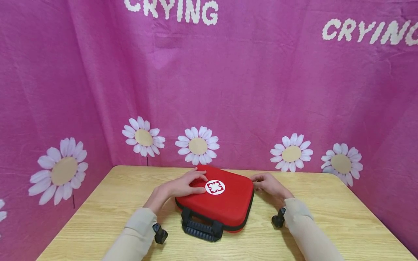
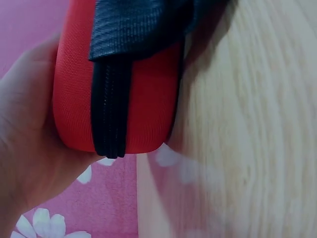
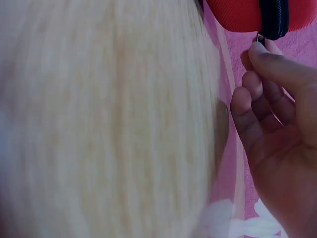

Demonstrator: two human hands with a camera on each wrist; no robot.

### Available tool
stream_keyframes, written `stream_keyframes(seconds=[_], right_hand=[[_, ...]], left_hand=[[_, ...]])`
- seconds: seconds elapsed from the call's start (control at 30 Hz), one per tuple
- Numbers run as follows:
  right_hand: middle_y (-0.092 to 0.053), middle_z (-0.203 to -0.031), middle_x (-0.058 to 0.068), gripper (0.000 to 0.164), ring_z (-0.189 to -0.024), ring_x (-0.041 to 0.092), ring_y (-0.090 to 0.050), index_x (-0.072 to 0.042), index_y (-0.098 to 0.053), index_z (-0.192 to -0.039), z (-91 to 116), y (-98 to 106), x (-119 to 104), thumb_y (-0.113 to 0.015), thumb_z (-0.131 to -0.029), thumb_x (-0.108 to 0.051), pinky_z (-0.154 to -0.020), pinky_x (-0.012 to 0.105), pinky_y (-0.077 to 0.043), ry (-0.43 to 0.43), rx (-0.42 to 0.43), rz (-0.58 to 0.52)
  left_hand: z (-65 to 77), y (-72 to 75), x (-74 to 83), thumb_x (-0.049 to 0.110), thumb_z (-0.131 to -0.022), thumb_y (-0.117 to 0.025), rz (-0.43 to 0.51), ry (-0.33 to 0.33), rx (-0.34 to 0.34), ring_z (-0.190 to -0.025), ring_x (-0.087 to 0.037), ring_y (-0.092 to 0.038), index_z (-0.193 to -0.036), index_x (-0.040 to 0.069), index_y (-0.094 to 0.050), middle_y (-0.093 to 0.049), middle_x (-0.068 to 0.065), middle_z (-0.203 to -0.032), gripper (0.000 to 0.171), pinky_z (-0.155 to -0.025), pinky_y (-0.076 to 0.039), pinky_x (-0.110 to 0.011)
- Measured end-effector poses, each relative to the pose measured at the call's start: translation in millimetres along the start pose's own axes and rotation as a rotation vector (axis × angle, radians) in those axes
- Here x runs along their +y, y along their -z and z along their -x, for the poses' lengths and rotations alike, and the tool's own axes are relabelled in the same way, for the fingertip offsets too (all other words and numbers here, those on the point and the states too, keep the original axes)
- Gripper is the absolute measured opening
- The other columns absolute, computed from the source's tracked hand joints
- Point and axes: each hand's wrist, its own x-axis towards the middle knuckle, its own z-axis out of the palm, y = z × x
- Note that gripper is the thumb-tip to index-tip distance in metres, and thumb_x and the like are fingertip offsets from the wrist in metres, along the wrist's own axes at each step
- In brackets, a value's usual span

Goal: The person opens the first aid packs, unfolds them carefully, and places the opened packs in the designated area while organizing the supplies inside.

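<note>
Two sleeves (image 1: 130, 235) enter at the bottom of the head view. On the table (image 1: 94, 221), at lower centre, lies the red case (image 1: 228, 208), handle (image 1: 198, 230) nearest. The left hand (image 1: 179, 186) rests on it, thumb and fingers apart, gripping nothing; the right hand (image 1: 269, 184), at its right corner, pinches the zip pull (image 3: 262, 42). Behind hangs a pink curtain (image 1: 228, 90).

the white word "crying" (image 1: 179, 11) stands on the magenta curtain (image 1: 241, 90), then again at right, its last letter clipped by the view's edge; the red first-aid case (image 1: 228, 206) bears a round white cross emblem (image 1: 215, 187).
</note>
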Motion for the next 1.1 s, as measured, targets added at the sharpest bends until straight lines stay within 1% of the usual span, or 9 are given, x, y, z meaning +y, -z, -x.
stream_keyframes(seconds=[0.07,0.1,0.2,0.33,0.43,0.53,0.7,0.9,1.1], right_hand=[[-0.061,-0.08,0.008,0.018,-0.069,0.015,-0.053,0.002,-0.071,-0.106,-1,-1,-3,-0.057,-0.098,-0.005,-0.066,0.024,-0.045,-0.014,0.017,-0.013],[-0.062,-0.081,0.008,0.018,-0.069,0.016,-0.053,0.003,-0.071,-0.106,-1,-2,-4,-0.057,-0.098,-0.005,-0.067,0.025,-0.046,-0.025,0.024,-0.035],[-0.065,-0.082,0.006,0.018,-0.07,0.015,-0.056,0.003,-0.071,-0.106,-1,0,-5,-0.058,-0.098,-0.006,-0.067,0.025,-0.048,-0.032,0.041,-0.022],[-0.068,-0.084,0.003,0.019,-0.073,0.015,-0.06,0.0,-0.072,-0.108,2,3,-5,-0.06,-0.098,-0.011,-0.07,0.027,-0.051,-0.054,0.039,0.021],[-0.07,-0.087,0.006,0.018,-0.075,0.017,-0.062,0.0,-0.071,-0.108,4,5,-8,-0.061,-0.097,-0.011,-0.072,0.029,-0.053,-0.087,0.026,0.003],[-0.071,-0.088,0.01,0.017,-0.076,0.018,-0.064,0.001,-0.071,-0.106,5,7,-12,-0.062,-0.096,-0.009,-0.071,0.03,-0.054,-0.084,0.01,0.013],[-0.07,-0.087,0.015,0.015,-0.074,0.019,-0.065,0.001,-0.07,-0.105,6,11,-16,-0.063,-0.095,-0.009,-0.067,0.032,-0.056,-0.047,-0.021,0.082],[-0.069,-0.088,0.013,0.013,-0.074,0.019,-0.064,0.0,-0.07,-0.102,8,11,-11,-0.065,-0.094,-0.009,-0.065,0.034,-0.057,-0.078,-0.01,0.051],[-0.067,-0.085,0.015,0.015,-0.07,0.018,-0.062,0.007,-0.066,-0.103,14,15,-12,-0.062,-0.096,-0.005,-0.064,0.033,-0.057,-0.079,-0.085,0.003]], left_hand=[[1.3,1.3,2.2,0.048,-0.085,-0.071,-0.031,0.04,-0.017,-0.154,-0.03,-0.01,-0.141,0.027,-0.053,-0.032,0.001,-0.161,0.063,-0.118,-0.027,-0.055],[2.0,1.9,3.3,0.052,-0.082,-0.073,-0.043,0.056,-0.022,-0.154,-0.029,-0.01,-0.144,0.029,-0.051,-0.031,0.003,-0.161,0.07,-0.117,-0.029,-0.055],[2.7,3.0,4.5,0.057,-0.078,-0.074,-0.062,0.096,-0.035,-0.154,-0.025,-0.009,-0.148,0.035,-0.045,-0.028,0.007,-0.162,0.079,-0.115,-0.033,-0.055],[2.3,3.6,3.7,0.059,-0.077,-0.074,-0.067,0.114,-0.034,-0.153,-0.024,-0.01,-0.148,0.038,-0.045,-0.027,0.01,-0.161,0.08,-0.113,-0.036,-0.053],[2.4,3.8,2.5,0.061,-0.077,-0.073,-0.074,0.115,-0.035,-0.153,-0.022,-0.01,-0.148,0.039,-0.045,-0.026,0.012,-0.161,0.079,-0.114,-0.035,-0.052],[3.1,3.7,1.4,0.06,-0.078,-0.073,-0.07,0.099,-0.03,-0.153,-0.024,-0.01,-0.148,0.037,-0.045,-0.027,0.01,-0.162,0.079,-0.114,-0.035,-0.053],[5.1,3.1,1.2,0.06,-0.076,-0.075,-0.067,0.124,-0.027,-0.152,-0.023,-0.011,-0.147,0.039,-0.046,-0.028,0.011,-0.161,0.079,-0.111,-0.04,-0.051],[3.9,0.7,2.9,0.06,-0.078,-0.073,-0.097,0.12,-0.025,-0.153,-0.024,-0.011,-0.148,0.039,-0.044,-0.027,0.011,-0.161,0.079,-0.11,-0.04,-0.051],[3.2,-3.3,1.4,0.066,-0.078,-0.069,-0.164,0.13,-0.029,-0.153,-0.023,-0.011,-0.151,0.04,-0.04,-0.025,0.012,-0.162,0.083,-0.107,-0.044,-0.05]])
